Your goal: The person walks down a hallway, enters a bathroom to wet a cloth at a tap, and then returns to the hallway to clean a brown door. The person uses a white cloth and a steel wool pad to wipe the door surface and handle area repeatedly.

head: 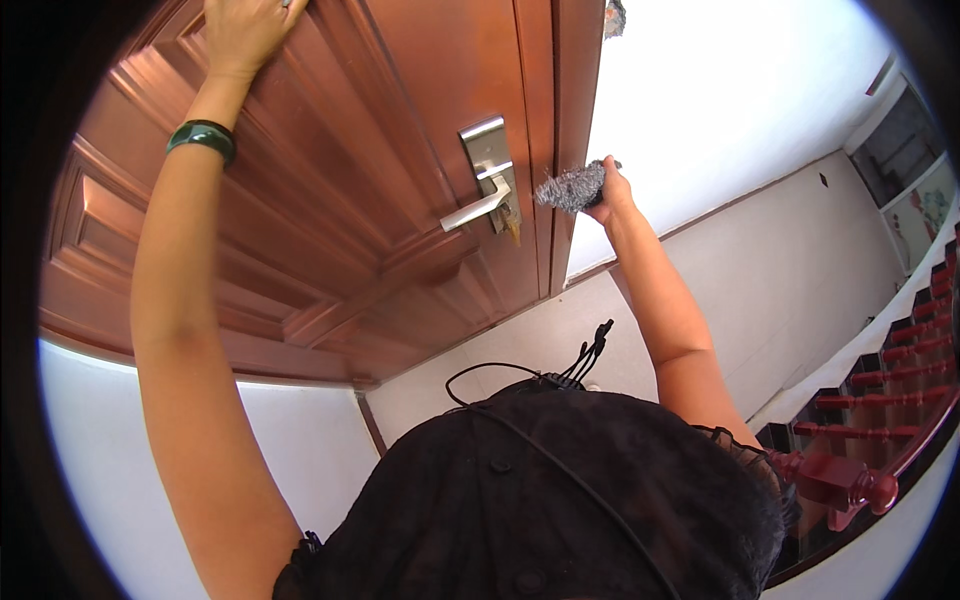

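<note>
My right hand [615, 191] grips a grey, bristly brush or duster [571, 187] near the right edge of a brown panelled door [330, 172]. The grey bristles point left, towards the door frame [574, 97]; whether they touch it I cannot tell. Raised high at the upper left, my left hand [247, 34] is over the door's upper panel, and its fingers are cut off by the picture's top edge. A small pale bit shows beside those fingers, too little to name. Between my hands sits a metal lever handle [480, 204] on its plate [486, 146], with a key [511, 225] below it.
A white wall [697, 97] stands right of the door frame, with a rough broken patch [615, 19] high up. Pale floor [780, 225] stretches to the right. Dark red stair balusters [862, 430] and a newel post [832, 480] stand at lower right. Black cables [592, 352] hang by my chest.
</note>
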### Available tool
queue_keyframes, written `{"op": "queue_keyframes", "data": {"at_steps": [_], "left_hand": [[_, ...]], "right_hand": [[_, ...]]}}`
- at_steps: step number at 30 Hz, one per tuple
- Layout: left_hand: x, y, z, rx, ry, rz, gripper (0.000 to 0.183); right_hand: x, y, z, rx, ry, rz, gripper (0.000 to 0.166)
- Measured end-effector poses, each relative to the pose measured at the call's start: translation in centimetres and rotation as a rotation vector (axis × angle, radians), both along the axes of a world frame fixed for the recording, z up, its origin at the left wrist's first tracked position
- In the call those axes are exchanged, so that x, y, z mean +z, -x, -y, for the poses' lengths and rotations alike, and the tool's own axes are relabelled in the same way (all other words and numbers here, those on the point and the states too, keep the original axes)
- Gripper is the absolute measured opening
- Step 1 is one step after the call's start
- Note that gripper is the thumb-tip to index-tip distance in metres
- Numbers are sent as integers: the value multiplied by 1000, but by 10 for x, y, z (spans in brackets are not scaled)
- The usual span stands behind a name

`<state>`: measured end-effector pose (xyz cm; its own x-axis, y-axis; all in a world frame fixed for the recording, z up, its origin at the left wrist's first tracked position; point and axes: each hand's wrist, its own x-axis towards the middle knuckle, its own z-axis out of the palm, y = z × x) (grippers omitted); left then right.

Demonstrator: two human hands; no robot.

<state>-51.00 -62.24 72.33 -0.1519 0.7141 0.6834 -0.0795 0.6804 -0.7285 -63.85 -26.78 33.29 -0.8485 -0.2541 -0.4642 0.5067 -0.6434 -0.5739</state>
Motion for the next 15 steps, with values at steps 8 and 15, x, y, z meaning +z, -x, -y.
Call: {"op": "queue_keyframes", "data": {"at_steps": [8,15], "left_hand": [[1,1,-2,11,-17,12,27],[0,-1,-4,19,-19,-3,28]], "right_hand": [[39,-3,-6,-51,213,-139,29],[163,4,41,-852,-109,-1252,35]]}}
